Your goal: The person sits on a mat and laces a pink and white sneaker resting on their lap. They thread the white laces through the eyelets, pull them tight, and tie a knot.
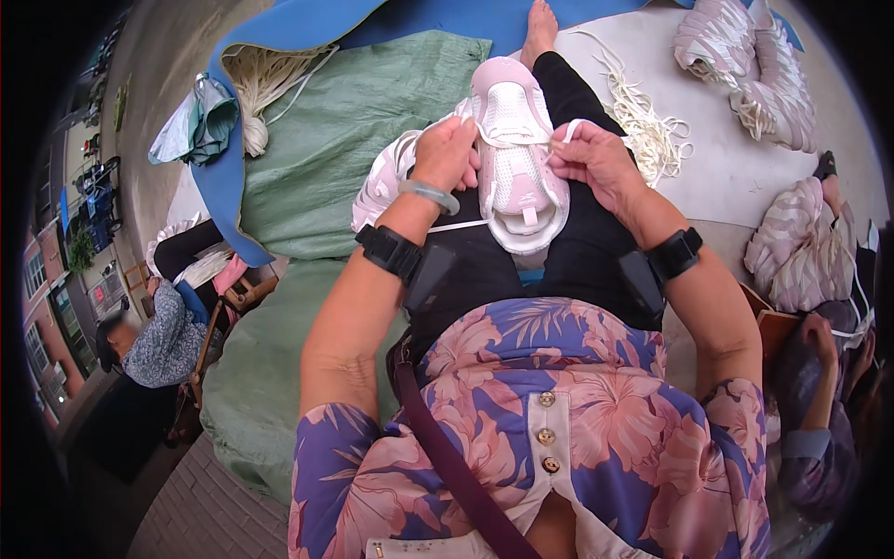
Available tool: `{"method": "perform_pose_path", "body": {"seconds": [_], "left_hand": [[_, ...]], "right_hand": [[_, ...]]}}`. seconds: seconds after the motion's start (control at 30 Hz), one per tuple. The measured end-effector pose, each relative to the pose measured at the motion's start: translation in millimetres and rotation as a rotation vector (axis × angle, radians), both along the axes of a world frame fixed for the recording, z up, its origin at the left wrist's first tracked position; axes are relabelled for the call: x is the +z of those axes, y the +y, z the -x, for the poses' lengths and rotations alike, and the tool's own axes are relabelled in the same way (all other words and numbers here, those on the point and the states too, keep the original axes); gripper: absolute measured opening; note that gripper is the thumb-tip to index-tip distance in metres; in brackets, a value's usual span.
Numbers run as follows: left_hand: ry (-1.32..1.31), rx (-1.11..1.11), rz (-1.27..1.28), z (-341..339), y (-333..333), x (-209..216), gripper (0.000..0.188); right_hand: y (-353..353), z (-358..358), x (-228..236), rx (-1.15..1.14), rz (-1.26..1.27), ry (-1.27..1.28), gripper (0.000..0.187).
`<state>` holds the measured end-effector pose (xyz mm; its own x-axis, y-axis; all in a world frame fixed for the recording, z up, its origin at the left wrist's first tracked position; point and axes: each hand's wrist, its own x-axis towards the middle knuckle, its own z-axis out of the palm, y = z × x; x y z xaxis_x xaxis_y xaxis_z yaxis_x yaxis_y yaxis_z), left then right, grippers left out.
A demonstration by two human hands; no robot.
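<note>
Shoe (518, 172) lengthwise, toe (508, 78) farthest away

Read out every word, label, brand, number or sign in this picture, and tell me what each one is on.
Nothing reads clearly enough to quote.
Shoe, on its tongue: small mark, too small to read.
Building, far left: any signs are too small and blurred to read.

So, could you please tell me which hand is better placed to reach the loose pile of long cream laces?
Probably the right hand: the loose pile of long cream laces lies just beyond it, while the left hand is across the pink-and-white mesh shoe.
</note>
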<state>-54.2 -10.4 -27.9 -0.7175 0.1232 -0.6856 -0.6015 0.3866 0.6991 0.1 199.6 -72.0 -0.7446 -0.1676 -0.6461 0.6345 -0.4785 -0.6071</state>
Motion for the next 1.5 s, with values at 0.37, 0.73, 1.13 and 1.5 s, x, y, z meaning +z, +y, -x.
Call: {"method": "perform_pose_path", "body": {"seconds": [0.37,0.73,1.13,1.5], "left_hand": [[0.046,0.155,-0.214,-18,-16,1,0.027],[0.116,0.206,-0.169,-28,-12,0,0.024],[0.102,0.206,-0.213,-25,-7,3,0.005],[0.088,0.269,-0.213,-17,4,-5,0.009]], "right_hand": [[-15,-1,-17,-0.059,-0.294,0.343,0.010],[-23,3,-25,-0.108,-0.415,0.450,0.010],[-30,6,-6,0.224,-1.261,1.187,0.018],[-22,3,-24,0.083,-0.729,0.470,0.029]]}}
